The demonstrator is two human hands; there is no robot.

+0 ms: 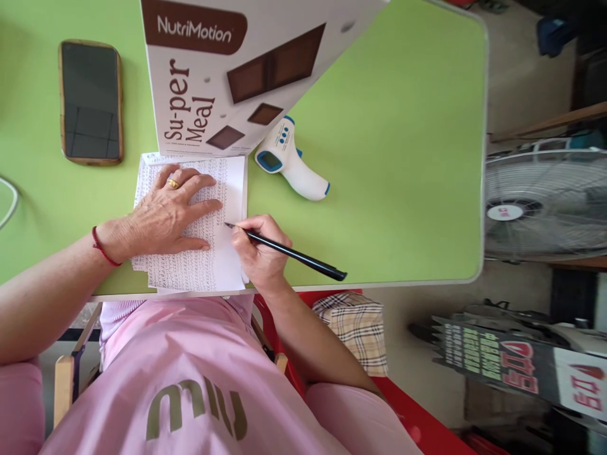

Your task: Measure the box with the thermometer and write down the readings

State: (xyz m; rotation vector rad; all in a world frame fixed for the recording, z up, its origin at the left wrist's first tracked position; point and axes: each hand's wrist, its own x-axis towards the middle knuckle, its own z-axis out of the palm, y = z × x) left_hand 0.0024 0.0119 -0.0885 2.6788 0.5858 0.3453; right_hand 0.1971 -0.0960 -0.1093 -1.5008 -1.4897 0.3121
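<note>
White paper (222, 253) dense with handwriting lies at the near edge of the lime-green table (403, 158), pinned flat by the open left hand (173, 215) while the right hand (258, 253) pinches a black pen (289, 251), tip at the right margin. Writing goes best with that palm firm so the sheet cannot creep. A NutriMotion box (227, 69), infrared thermometer (289, 161) and smartphone (91, 101) sit beyond; a floor fan (545, 199) stands beside the table.

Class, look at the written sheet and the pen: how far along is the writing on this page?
Done: the sheet of paper is filled with handwritten lines almost to its right edge. In hand: the right hand holds the pen with its tip at the last line, while the left hand lies flat on the sheet. Left: only the narrow blank strip at that edge.
</note>
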